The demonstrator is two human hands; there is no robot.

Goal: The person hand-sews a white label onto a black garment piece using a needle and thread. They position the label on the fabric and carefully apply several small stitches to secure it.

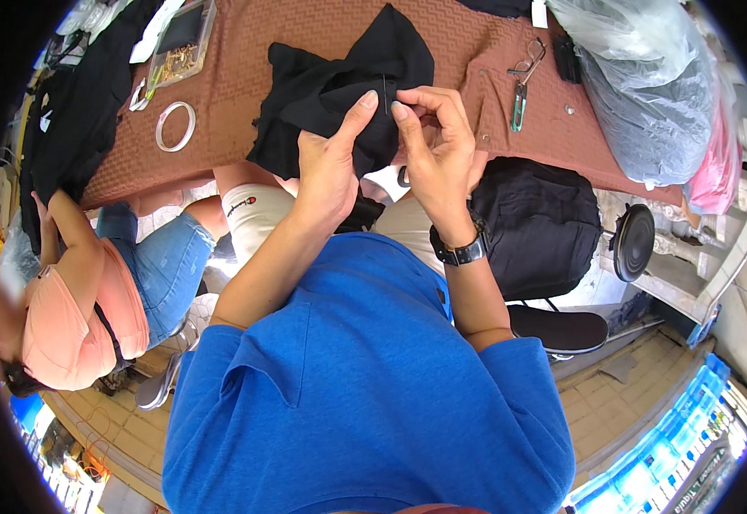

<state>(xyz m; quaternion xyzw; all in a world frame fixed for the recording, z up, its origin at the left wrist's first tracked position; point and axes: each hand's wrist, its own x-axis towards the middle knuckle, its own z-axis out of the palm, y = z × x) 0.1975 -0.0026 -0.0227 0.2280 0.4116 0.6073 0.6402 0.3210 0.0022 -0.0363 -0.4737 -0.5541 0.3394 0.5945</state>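
Note:
A piece of black cloth [305, 86] lies bunched at the table's near edge. My left hand [332, 158] is closed on it, thumb on top and fingers hidden beneath. Beside the left thumb, a thin pale needle-like line [385, 96] shows against the black. My right hand [439, 141] pinches the cloth just right of that line, thumb and forefinger close together. Whether the right fingers also hold a thread or the needle is too small to tell. A dark watch circles my right wrist.
On the brown-covered table [228, 51] lie a white tape roll [175, 127], a clear box of brass-coloured pieces [181, 56] and teal-handled thread snips [519, 107]. Stuffed plastic bags [648, 94] stand at right. A black bag [536, 227] sits beside me. At left, a co-worker [82, 308] handles black cloth.

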